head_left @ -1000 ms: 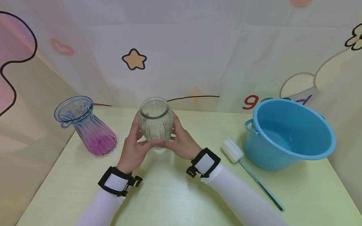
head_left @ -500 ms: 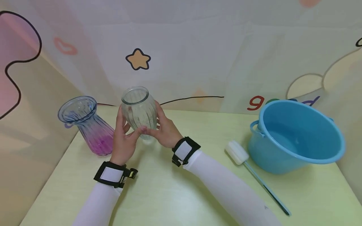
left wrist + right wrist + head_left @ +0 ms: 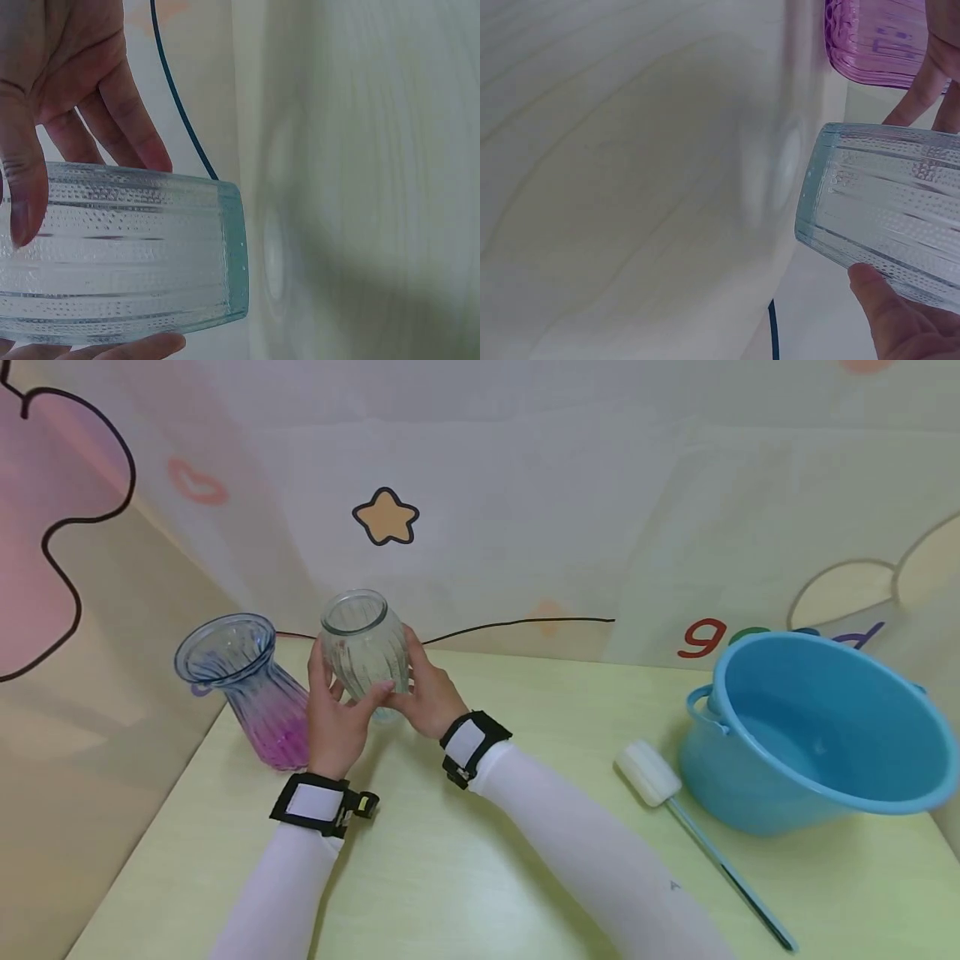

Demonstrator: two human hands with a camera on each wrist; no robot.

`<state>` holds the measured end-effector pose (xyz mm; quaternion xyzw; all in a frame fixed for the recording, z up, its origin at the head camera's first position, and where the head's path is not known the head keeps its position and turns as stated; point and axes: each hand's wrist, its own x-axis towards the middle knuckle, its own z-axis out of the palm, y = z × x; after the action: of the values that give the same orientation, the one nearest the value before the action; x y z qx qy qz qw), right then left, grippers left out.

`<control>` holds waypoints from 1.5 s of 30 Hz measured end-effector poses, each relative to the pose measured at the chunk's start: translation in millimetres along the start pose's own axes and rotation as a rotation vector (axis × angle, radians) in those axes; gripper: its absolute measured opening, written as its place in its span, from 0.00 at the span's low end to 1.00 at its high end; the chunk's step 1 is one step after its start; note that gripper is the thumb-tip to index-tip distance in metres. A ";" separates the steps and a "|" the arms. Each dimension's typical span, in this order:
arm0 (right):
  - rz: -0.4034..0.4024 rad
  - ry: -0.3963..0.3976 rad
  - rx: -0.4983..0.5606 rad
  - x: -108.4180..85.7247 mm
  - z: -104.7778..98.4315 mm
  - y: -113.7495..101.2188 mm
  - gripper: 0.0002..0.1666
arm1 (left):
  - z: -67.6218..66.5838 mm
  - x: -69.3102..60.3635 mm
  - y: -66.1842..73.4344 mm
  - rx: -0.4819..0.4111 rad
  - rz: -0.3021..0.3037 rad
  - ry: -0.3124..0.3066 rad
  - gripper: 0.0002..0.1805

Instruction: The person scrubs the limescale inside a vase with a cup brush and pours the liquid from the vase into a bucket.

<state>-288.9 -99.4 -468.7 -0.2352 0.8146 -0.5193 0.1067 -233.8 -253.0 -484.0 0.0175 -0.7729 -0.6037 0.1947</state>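
A clear ribbed glass vase (image 3: 367, 652) is held between both hands, its round mouth tilted a little to the left. My left hand (image 3: 335, 731) grips its left side, and my right hand (image 3: 431, 697) grips its right side, with the thumbs in front. In the left wrist view the base of the glass vase (image 3: 236, 255) hangs slightly apart from the table surface. Just left of it stands a blue-and-pink glass vase (image 3: 270, 718), partly hidden behind my left hand. The right wrist view shows the pink lower part of that second vase (image 3: 874, 45).
A light-blue bucket (image 3: 750, 793) with a side handle stands at the right of the table (image 3: 450, 860). Beside it lies a brush with a white sponge head (image 3: 649, 772) and a long thin handle. A printed curtain (image 3: 510, 510) hangs behind the table.
Both hands have carried the clear vase left, closer to the blue-and-pink vase, and its mouth now leans left. The head view has turned slightly, so the bucket and brush appear farther right.
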 end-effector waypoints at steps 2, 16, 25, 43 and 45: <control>0.008 0.008 -0.010 1.2 1.6 0.5 0.60 | 2.1 1.3 -2.1 0.011 -0.001 0.021 0.59; 0.050 0.035 -0.120 4.8 9.5 7.8 0.58 | 11.9 1.5 -12.3 0.080 -0.010 0.087 0.58; 0.051 0.027 -0.225 14.0 14.1 -0.6 0.59 | 13.3 8.2 -15.1 0.119 -0.022 0.162 0.60; 0.119 -0.065 -0.119 8.1 14.0 -10.9 0.52 | 36.0 -2.3 15.9 0.170 0.007 0.276 0.58; 0.101 -0.076 -0.092 3.2 9.8 -10.5 0.53 | 41.7 -7.7 23.2 0.160 0.018 0.263 0.59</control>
<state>-284.7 -112.5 -463.4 -0.2178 0.8439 -0.4660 0.1527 -235.2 -206.0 -472.4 0.1051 -0.7864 -0.5310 0.2977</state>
